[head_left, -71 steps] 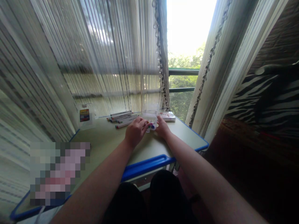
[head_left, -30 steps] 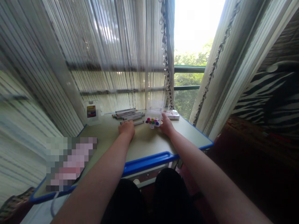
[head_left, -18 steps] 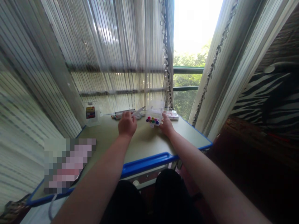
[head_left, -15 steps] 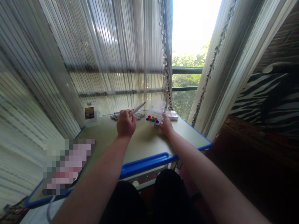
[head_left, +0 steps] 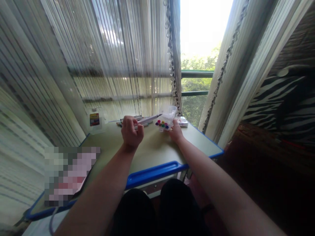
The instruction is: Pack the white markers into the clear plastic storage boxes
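Marker (head_left: 149, 119) in left hand (head_left: 131, 132), bottle (head_left: 94, 121) label unreadable

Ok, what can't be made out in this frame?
All head view:
- Marker colour: too small, its near end hidden in the left hand.
- Whether the right hand has a grip on the box: fingertips too small to tell.
- Bottle label: too small.
- Patch on the table at left: pixelated.
- Loose markers: partly behind the left hand.
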A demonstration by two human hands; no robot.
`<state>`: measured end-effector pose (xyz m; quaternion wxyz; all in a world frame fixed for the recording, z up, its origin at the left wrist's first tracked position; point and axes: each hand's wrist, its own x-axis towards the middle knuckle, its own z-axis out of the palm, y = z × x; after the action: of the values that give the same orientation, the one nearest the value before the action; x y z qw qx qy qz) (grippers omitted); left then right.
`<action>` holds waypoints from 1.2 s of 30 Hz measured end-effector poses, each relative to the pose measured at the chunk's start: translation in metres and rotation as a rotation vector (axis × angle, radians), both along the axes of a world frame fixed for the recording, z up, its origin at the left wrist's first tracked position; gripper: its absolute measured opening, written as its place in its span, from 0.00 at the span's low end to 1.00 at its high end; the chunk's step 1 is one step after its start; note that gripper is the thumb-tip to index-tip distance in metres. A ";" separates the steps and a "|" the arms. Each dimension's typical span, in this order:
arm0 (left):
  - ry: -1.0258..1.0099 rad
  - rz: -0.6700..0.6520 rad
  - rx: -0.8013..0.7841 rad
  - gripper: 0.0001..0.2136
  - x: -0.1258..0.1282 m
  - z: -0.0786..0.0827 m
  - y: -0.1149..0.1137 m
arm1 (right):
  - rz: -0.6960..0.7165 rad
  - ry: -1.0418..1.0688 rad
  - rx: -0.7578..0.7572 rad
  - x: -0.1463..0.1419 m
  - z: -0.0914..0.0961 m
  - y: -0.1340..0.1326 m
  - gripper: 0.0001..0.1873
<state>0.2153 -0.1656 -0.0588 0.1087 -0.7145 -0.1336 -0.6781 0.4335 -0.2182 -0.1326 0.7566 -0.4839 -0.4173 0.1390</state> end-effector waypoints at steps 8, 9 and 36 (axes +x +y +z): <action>-0.014 0.036 -0.015 0.07 -0.001 0.000 -0.001 | -0.010 -0.074 -0.035 -0.002 0.001 -0.002 0.25; -0.003 0.042 -0.008 0.06 -0.001 0.000 -0.002 | -0.001 -0.082 -0.041 -0.002 0.002 -0.003 0.24; 0.049 -0.075 0.107 0.11 0.009 0.004 -0.018 | -0.002 -0.154 -0.082 -0.006 0.002 -0.004 0.26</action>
<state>0.2240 -0.1832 -0.0549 0.1244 -0.7287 -0.0677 -0.6700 0.4273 -0.2220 -0.1302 0.7020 -0.5243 -0.4675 0.1175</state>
